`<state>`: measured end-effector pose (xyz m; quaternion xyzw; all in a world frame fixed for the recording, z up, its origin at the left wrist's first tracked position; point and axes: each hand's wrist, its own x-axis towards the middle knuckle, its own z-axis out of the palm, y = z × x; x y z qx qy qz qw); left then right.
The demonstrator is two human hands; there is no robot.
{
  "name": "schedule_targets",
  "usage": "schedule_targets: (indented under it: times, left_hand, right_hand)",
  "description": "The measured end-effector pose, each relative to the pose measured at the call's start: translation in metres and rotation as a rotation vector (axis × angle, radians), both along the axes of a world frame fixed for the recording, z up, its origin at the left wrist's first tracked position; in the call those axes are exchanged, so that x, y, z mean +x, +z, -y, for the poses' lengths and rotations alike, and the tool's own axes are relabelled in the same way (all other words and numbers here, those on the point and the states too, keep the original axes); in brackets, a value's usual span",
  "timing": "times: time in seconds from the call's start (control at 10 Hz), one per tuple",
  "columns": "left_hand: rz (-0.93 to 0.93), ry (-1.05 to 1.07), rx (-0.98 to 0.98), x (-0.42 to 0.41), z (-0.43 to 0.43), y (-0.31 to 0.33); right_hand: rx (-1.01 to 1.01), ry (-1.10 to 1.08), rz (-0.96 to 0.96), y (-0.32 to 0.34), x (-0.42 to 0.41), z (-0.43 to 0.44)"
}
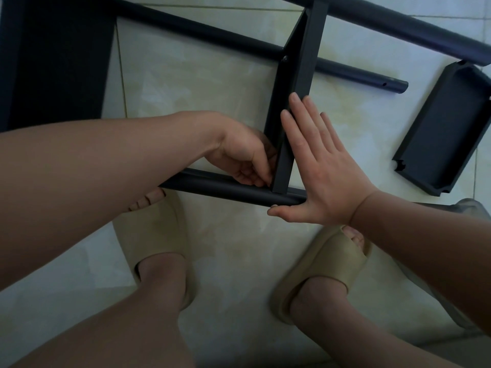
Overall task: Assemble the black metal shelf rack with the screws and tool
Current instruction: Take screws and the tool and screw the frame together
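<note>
- Left hand (247,160) reached in with its fingers curled at the corner where the upright shelf panel (292,102) met the near tube (225,185). The fingertips were tucked against the panel's edge, so whether they pinched anything could not be told.
- At the floor's far left corner lay a dark slab (53,57), cut off by the frame and too dim to identify.
- That near tube lay across the pale, glossy floor tiles (212,107) just ahead of two beige slippers (154,229); the forearm hid its left end.
- Behind, a second tube (202,33) joined the panel at a round screw head (285,58).
- Right hand (324,171) pressed flat on the panel's right face, fingers straight and close together, with the thumb under the near tube.
- Toward the floor's right edge, a loose black tray (446,128) lay apart from the rack.
</note>
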<state>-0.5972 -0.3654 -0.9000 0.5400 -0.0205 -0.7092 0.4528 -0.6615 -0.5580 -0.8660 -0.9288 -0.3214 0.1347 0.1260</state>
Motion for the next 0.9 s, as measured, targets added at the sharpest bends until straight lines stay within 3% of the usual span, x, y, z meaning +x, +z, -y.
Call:
schedule_targets:
  times: [0.3, 0.9]
  left_hand:
    - [0.069, -0.186, 0.154, 0.012, 0.007, 0.006]
    - [0.065, -0.156, 0.216, 0.015, 0.013, 0.012]
  right_hand:
    - [-0.007, 0.001, 0.0, 0.001, -0.001, 0.0]
    - [-0.008, -0.002, -0.004, 0.002, 0.0, -0.001]
